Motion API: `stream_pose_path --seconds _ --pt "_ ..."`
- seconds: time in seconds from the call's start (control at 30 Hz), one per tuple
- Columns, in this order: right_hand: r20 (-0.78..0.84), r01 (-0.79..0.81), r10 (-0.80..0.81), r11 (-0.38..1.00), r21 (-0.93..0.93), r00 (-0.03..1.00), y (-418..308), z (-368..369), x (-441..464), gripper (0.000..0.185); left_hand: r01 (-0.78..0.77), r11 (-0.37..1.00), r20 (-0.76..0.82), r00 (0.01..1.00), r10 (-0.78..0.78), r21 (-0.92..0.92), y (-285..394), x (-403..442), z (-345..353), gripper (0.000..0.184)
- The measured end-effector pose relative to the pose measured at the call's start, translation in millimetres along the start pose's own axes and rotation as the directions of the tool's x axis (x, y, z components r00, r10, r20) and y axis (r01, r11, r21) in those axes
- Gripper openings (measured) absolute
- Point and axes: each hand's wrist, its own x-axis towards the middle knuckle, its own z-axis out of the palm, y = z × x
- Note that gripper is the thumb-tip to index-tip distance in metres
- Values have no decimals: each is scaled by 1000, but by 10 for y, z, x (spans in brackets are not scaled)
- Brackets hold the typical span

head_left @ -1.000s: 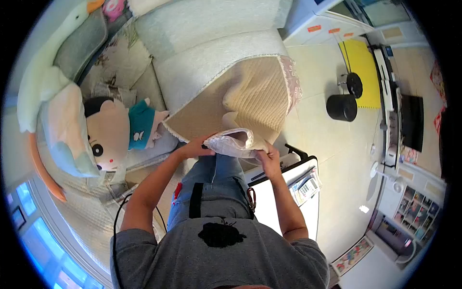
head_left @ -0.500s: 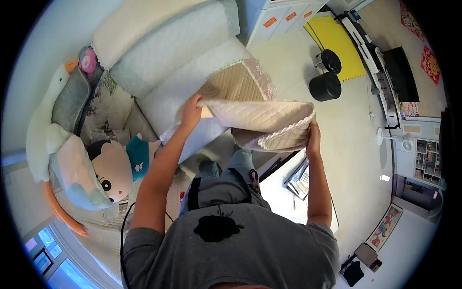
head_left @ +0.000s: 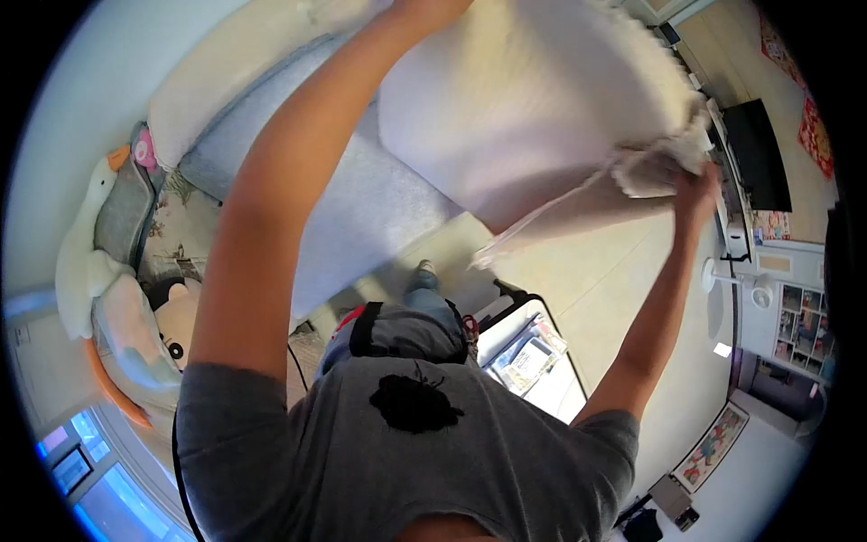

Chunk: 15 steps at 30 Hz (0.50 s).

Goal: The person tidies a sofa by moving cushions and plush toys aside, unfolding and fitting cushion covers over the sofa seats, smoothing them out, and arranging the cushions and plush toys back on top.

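Room: a pale sofa on the left, light floor on the right.
Wall shelf: small objects in its compartments, too small to name.
White table: a stack of papers on top.
Cloth: cream shading to pinkish, ridged, partly blurred, stretched out ahead of the body.
Right hand: pinching the cloth's bunched edge.
Left hand: cut off by the upper border; its grip cannot be told.

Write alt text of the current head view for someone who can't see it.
A person's right hand grips the bunched edge of a spread pale cover; the left hand is partly out of frame above. A light-grey sofa and toy goose are at left.
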Motion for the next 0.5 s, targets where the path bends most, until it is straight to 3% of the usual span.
stream_pose_path --seconds 0.03,0.07,0.1,0.17,0.2,0.23,0.27,0.3,0.33,0.37,0.43,0.5 --pt "-119 71 -60 994 85 991 83 -186 175 34 -152 985 -203 970 133 -79 196 95 -67 25" --pt "-242 94 -123 987 -131 962 -98 -390 231 32 -315 941 -410 880 242 -122 341 165 -70 24" --pt "-348 85 -210 936 -341 914 -288 -535 219 30 -310 943 -421 876 235 -119 402 151 80 24" --pt "-547 -26 -119 968 -250 829 -116 -187 -99 22 -335 942 -473 835 281 -33 331 -60 743 22" --pt "-135 -4 -38 956 -294 990 375 164 -405 23 -495 866 -191 859 475 -70 81 -173 1358 24" --pt "451 63 82 953 -297 889 859 513 -706 26 -164 979 464 863 201 -120 84 -482 1678 27" --pt "787 90 153 963 -255 597 1339 860 -1007 29 -460 882 864 400 307 -100 -112 -486 1799 29" --pt "837 17 145 983 -181 527 1111 654 -842 35 -463 881 856 412 313 -99 -147 -424 2000 29" --pt "671 -53 189 974 -218 717 1205 622 -731 39 -314 947 751 610 252 -63 -184 -313 2133 28" --pt "527 -47 110 990 -133 842 1546 711 -640 38 -155 986 620 767 162 -66 -236 -183 2276 26" --pt "485 -219 351 926 -308 801 1445 509 -243 35 -173 985 570 811 128 24 56 101 2198 27" --pt "425 -145 209 973 -177 881 1420 329 111 27 -130 990 375 916 140 -52 240 350 2099 25"
